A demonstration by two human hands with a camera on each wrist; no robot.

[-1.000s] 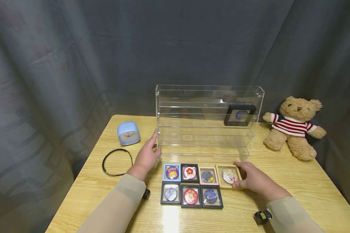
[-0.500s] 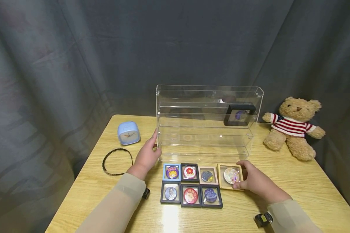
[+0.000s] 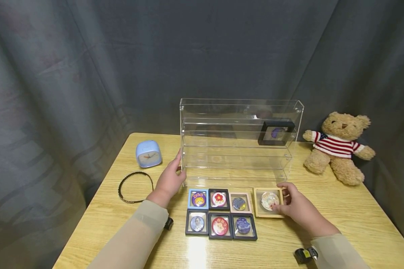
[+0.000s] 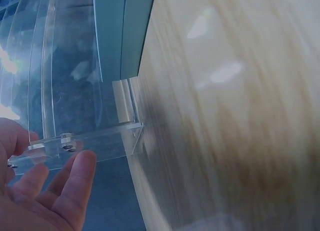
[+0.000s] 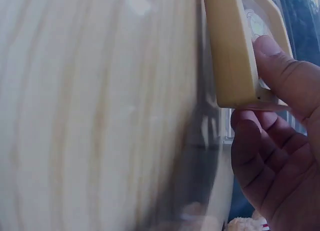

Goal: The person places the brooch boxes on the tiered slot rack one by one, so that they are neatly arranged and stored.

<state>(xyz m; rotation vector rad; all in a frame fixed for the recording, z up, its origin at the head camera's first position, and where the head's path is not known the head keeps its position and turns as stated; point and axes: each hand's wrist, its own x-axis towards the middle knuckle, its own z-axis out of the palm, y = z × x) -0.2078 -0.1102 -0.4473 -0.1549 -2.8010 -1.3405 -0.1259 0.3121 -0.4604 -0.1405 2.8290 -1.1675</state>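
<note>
My left hand (image 3: 168, 182) holds the left side panel of a clear acrylic display rack (image 3: 235, 161); in the left wrist view, its thumb and fingers (image 4: 75, 191) lie on either side of the panel. My right hand (image 3: 301, 207) pinches a yellow-framed badge case (image 3: 255, 209) at its right edge, the thumb (image 5: 285, 73) on the front and the fingers at the edge. The case is raised and tilted slightly. Left of it lie several framed badges in two rows, among them a pink one (image 3: 232, 208), a blue one (image 3: 189, 203) and a black one (image 3: 233, 233).
A black framed badge (image 3: 265, 139) stands in the rack's upper right. On the left are a blue alarm clock (image 3: 148, 147) and a black headband (image 3: 122, 183). A teddy bear (image 3: 346, 168) sits at the right. A dark curtain (image 3: 202, 56) hangs behind the wooden table (image 3: 175, 254).
My right hand has drawn the yellow badge case a little to the right, away from the pink one, and its thumb now lies further over the front. The left hand has stayed put.
</note>
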